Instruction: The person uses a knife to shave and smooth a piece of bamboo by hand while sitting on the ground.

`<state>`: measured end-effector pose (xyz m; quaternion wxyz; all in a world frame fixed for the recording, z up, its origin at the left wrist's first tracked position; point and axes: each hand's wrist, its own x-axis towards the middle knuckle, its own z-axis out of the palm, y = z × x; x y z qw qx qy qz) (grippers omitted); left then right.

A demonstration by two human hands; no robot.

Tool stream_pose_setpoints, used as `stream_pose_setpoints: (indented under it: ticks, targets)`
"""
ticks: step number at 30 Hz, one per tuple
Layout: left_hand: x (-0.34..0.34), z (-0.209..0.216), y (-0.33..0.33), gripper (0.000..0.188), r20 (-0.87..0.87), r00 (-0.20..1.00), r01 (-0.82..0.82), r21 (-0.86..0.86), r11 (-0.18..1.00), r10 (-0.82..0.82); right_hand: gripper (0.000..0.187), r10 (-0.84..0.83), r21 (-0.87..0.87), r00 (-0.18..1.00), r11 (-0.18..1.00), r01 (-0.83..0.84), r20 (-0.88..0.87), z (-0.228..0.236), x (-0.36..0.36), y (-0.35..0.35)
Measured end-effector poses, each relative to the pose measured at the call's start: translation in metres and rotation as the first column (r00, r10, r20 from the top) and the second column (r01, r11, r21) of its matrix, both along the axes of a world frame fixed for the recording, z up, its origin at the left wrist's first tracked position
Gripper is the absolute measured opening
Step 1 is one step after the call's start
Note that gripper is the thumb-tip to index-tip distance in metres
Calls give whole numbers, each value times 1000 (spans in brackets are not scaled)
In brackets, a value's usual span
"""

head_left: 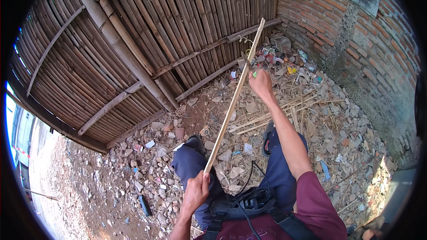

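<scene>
A long, pale bamboo strip [231,105] slants up and away from my lap toward the fence. My left hand [195,192] is closed around its near end, beside my left knee. Farther up the strip, my right hand [260,84] grips a knife, with a bit of green showing at the fist. The dark knife blade [245,58] crosses the strip close to its far part. Whether the edge bites into the bamboo is too small to tell. My right fingers are partly hidden by the back of the hand.
Split bamboo pieces [289,109] lie on the stony ground beyond my right foot. A bamboo fence [178,22] rises ahead and left; a brick wall [356,49] stands at right. Litter [271,55] gathers in their corner. A black cable [253,173] loops over my lap.
</scene>
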<state>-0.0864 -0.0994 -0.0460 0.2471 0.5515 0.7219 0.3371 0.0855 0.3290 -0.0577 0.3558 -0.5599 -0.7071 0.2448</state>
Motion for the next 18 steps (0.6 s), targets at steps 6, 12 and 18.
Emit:
stream_pose_setpoints:
  ticks: [6, 12, 18]
  targets:
    - [-21, -13, -57, 38, 123, 992, 45, -253, 967, -14, 36, -158, -22, 985, 987, 160, 70, -15, 74, 58]
    - [-38, -14, -35, 40, 629, 742, -47, -298, 953, 233, 19, 279, -246, 931, 910, -334, -235, -18, 52, 24]
    - [-41, 17, 19, 34, 697, 701, 10, -222, 975, 152, 18, 395, -247, 875, 851, -463, -278, 27, 38, -27]
